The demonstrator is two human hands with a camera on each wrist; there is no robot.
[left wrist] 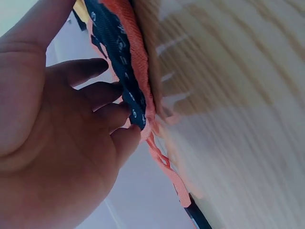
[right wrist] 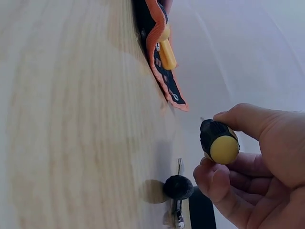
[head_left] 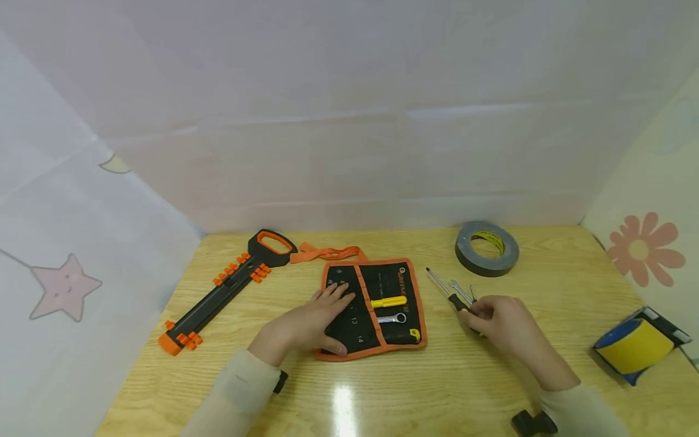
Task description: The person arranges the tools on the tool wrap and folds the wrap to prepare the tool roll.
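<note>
A black tool pouch with orange trim (head_left: 397, 279) lies unrolled on the table, its pockets numbered. My left hand (head_left: 319, 315) rests on its left part, fingers spread, and in the left wrist view the fingertips touch its edge. A yellow-handled tool (head_left: 389, 301), a ring-ended wrench (head_left: 392, 318) and a yellow-and-black item (head_left: 414, 335) sit in the pouch's right part. To the right, my right hand (head_left: 505, 325) pinches a screwdriver (right wrist: 224, 149) by its black-and-yellow handle, shaft pointing away to the left. Beside it lie a small wrench (head_left: 460, 290) and a black-handled tool (right wrist: 177, 187).
A roll of grey tape (head_left: 487, 267) lies at the back right. On the left is a black rack with orange clips (head_left: 218, 297). A blue-and-yellow roll (head_left: 636, 346) stands at the right edge. Orange ties (head_left: 327, 253) trail from the pouch, and a pale sheet backs the table.
</note>
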